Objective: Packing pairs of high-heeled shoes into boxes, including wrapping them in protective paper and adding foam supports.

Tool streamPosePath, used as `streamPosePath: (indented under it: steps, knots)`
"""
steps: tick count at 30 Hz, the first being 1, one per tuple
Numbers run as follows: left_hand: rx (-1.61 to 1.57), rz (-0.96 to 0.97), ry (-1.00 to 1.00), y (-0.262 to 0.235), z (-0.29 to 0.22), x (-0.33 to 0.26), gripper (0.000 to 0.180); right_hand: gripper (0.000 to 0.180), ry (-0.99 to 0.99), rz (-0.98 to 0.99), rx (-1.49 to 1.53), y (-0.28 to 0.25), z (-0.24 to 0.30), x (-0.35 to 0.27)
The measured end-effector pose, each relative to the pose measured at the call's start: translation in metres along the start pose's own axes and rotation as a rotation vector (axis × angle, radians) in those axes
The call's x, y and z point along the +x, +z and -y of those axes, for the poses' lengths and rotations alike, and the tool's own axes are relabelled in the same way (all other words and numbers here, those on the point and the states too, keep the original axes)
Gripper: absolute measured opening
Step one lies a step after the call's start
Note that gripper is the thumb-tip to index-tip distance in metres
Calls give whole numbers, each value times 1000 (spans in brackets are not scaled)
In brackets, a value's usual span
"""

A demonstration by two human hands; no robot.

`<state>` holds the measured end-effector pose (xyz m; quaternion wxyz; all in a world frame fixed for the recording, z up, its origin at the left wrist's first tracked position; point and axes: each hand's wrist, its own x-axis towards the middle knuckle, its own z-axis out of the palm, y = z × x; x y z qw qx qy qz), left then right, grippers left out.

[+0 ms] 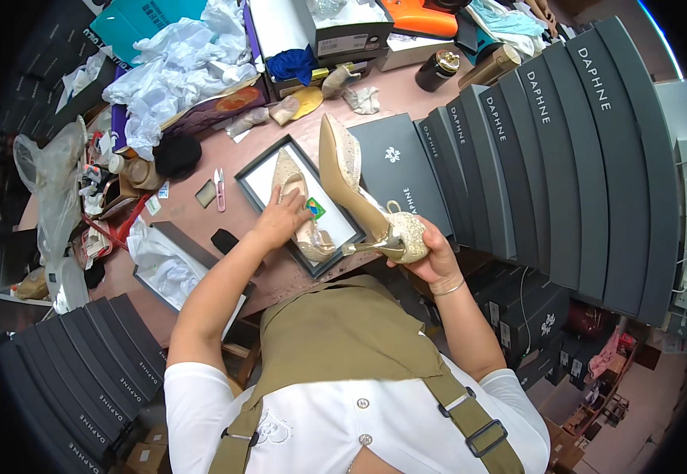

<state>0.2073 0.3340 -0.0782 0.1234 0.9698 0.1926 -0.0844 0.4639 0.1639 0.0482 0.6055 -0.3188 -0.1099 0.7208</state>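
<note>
My right hand (pixel 437 257) grips a beige, glittery high-heeled shoe (pixel 343 172) by its heel cup. The shoe is tilted on its side, its tan sole showing and the toe pointing away from me. My left hand (pixel 283 216) rests with fingers spread on the matching shoe (pixel 287 174), which lies in an open dark shoe box (pixel 261 172) with white lining. A small green packet (pixel 315 208) is beside the left fingertips in that box. The left palm covers part of the lying shoe.
A closed dark box (pixel 391 150) lies right of the open one, beside a long row of upright shoe boxes (pixel 545 150). Pink-handled thread snips (pixel 219 191) and a black jar (pixel 437 73) are on the table. Crumpled white paper (pixel 193 67) heaps at the far left.
</note>
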Motion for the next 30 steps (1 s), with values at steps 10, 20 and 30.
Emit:
streamPosePath:
  steps: [10, 20, 30]
  knots:
    - [-338, -474, -121, -137, -23, -93, 32, 55, -117, 139, -622, 36, 55, 19]
    - [-2115, -610, -313, -145, -25, -231, 29, 62, 55, 205, -724, 143, -19, 38]
    - [-2389, -941, -125, -96, 7, -299, 71, 35, -39, -8, -1878, 87, -80, 42]
